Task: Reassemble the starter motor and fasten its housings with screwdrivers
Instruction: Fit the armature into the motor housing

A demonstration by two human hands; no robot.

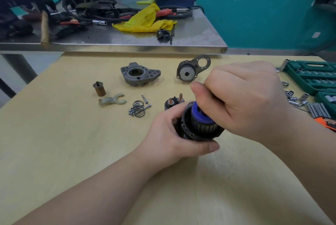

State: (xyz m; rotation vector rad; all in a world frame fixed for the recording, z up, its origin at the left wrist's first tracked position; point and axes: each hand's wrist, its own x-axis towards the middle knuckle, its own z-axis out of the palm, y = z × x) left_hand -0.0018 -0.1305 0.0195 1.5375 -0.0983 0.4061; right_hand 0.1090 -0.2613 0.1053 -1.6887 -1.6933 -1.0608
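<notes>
My left hand (169, 133) grips a black cylindrical motor housing (189, 132) just above the yellow table (72, 143). An armature (201, 121) with a blue band and dark laminations sticks out of its top. My right hand (243, 97) curls round the armature's upper end from above, hiding the shaft. Behind the housing stands the black solenoid (173, 102) with two copper terminals. Farther back lie the grey drive-end housing (140, 73) and a round end cover (192, 68) with a bracket.
A brass plunger (99, 88), a forked lever (112, 100), and bolts with a spring ring (139, 108) lie left of centre. A green socket set (312, 77) and loose sockets (296, 97) sit at the right. A cluttered steel bench (127, 35) stands behind.
</notes>
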